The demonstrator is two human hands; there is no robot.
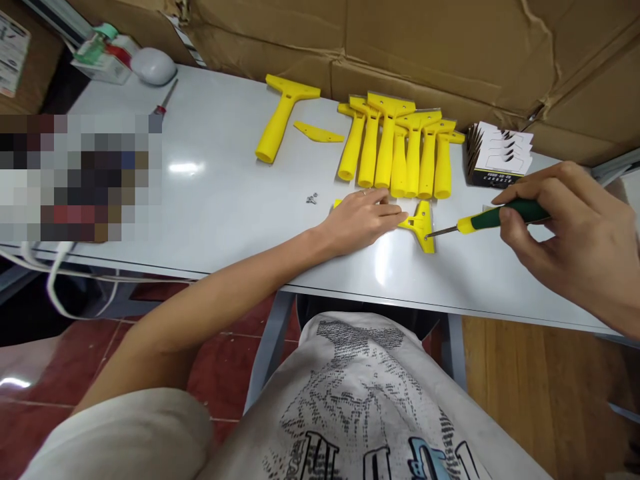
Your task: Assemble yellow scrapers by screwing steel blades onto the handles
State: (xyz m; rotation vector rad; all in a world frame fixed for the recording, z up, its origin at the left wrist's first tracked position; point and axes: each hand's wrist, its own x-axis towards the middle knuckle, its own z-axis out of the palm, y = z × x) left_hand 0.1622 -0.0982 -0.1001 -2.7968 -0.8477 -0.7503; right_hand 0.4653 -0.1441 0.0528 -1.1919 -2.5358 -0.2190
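A yellow scraper [423, 225] lies flat near the table's front edge, its wide head towards the right. My left hand [364, 219] is closed over its handle and presses it to the table, hiding most of the handle. In my right hand [570, 233] is a screwdriver [515, 215] with a green and yellow grip, held between thumb and fingers. The screwdriver's tip touches a screw at the lower part of the scraper's head. Left of my left hand lies a small pile of screws [312, 199].
Several yellow scrapers [385, 143] stand in a row behind my hands. Further left lie another scraper handle [277, 123] and a loose yellow blade cover [319, 133]. A box of cards [500, 153] stands at the back right. A red screwdriver [163, 103] and white cables [63, 267] are on the left.
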